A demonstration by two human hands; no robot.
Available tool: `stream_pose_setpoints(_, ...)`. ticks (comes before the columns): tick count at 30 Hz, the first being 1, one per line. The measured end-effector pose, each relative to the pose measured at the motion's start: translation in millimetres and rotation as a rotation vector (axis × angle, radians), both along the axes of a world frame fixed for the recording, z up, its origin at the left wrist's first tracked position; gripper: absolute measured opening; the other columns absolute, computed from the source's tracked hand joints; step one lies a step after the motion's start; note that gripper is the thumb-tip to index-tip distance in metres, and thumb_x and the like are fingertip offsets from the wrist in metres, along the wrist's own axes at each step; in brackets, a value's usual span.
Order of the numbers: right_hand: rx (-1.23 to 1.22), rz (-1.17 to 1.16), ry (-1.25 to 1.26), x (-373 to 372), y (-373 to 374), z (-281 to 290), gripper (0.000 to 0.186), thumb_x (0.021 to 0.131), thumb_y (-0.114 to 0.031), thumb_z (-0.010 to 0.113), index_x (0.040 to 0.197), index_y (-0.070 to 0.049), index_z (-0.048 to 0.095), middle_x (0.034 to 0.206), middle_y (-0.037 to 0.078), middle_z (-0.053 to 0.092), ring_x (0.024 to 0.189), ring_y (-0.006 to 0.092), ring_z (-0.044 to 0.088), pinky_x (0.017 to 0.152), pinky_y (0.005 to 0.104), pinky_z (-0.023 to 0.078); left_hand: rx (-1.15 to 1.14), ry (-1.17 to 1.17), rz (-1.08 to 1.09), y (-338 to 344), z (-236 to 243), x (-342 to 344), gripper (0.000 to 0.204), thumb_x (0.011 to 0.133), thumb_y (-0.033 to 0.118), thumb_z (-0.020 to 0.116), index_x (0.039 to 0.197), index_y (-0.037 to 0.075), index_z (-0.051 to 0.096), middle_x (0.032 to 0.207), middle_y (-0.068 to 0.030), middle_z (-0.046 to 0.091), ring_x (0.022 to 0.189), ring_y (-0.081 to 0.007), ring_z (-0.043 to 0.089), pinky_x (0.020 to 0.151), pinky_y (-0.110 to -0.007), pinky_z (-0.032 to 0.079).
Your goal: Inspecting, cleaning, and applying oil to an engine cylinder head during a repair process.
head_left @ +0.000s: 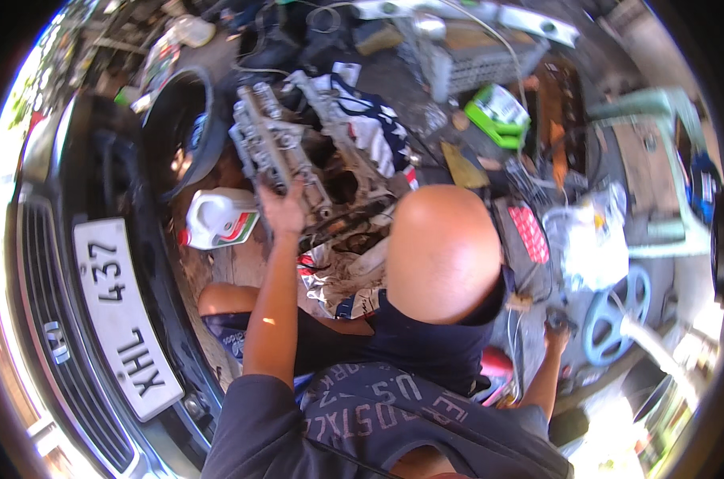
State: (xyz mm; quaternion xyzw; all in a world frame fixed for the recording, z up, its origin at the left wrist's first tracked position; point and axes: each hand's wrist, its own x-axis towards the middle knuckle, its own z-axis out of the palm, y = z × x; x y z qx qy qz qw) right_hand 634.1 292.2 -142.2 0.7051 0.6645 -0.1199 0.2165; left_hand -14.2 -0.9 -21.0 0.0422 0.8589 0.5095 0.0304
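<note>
My left hand point(283, 209) grips the near end of a grey metal cylinder head point(267, 132), thumb and fingers on either side of its edge. The cylinder head leans along the left of a larger, dirty engine block point(342, 156) on the ground before me. Out to my right, low by the blue wheel, my right hand point(557, 334) is closed round a small dark object point(561, 319) whose kind I cannot make out. A white jug point(218, 217) with a red cap lies left of my left hand. Dark cloth with white stars point(382, 128) lies beyond the block.
A dark car bumper point(122, 191) with a plate borders the left side. Behind the jug stands a black tub point(212, 120). To the right are a green container point(496, 120), a clear plastic bag point(589, 243), a pale green chair point(673, 112) and a blue wheel point(597, 327).
</note>
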Motion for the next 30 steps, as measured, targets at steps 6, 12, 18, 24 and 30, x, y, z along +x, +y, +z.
stream_pose_setpoints(6,0.148,0.210,0.522,-133.2,14.4,63.7,0.050,0.077,-0.024,0.072,0.116,0.003,0.056,0.116,0.021,0.057,0.110,0.0375,0.052,0.096,0.0431,0.041,-0.277,0.003,0.119,4.8,28.9,12.9,0.094,0.070,0.039,0.073,0.139,-0.004,0.026,0.131,-0.0285,0.044,0.121,-0.0386,0.044,0.103,-0.040,0.034)
stream_pose_setpoints(12,0.302,0.470,0.790,-209.2,53.5,110.1,0.039,0.087,-0.017,0.064,0.119,0.003,0.054,0.110,0.017,0.058,0.089,0.0263,0.061,0.067,0.0320,0.051,-0.312,-0.060,0.112,13.8,43.6,20.4,0.097,0.071,0.042,0.072,0.143,0.002,0.019,0.131,-0.0242,0.042,0.118,-0.0402,0.046,0.097,-0.045,0.040)
stream_pose_setpoints(18,0.308,0.612,0.964,-305.2,64.3,195.3,0.036,0.090,-0.012,0.059,0.121,0.004,0.053,0.112,0.017,0.059,0.091,0.0236,0.062,0.071,0.0283,0.051,-0.283,-0.105,0.118,11.6,51.7,20.2,0.095,0.072,0.041,0.072,0.143,0.004,0.020,0.130,-0.0236,0.042,0.119,-0.0396,0.044,0.097,-0.046,0.039)
stream_pose_setpoints(24,0.193,0.651,1.319,-406.2,32.6,278.4,0.034,0.086,-0.003,0.060,0.119,0.002,0.054,0.111,0.013,0.057,0.089,0.0180,0.059,0.075,0.0283,0.049,-0.255,-0.082,0.093,12.8,50.2,18.6,0.094,0.072,0.038,0.073,0.142,0.003,0.021,0.127,-0.0224,0.044,0.116,-0.0402,0.045,0.095,-0.047,0.040)
stream_pose_setpoints(30,0.013,1.204,0.941,-495.1,-53.8,318.4,0.043,0.075,-0.015,0.073,0.113,-0.003,0.058,0.106,0.016,0.061,0.097,0.0319,0.060,0.083,0.0375,0.049,-0.273,-0.116,0.125,9.9,56.0,18.3,0.094,0.072,0.037,0.074,0.142,0.004,0.021,0.128,-0.0213,0.043,0.118,-0.0393,0.043,0.095,-0.047,0.040)
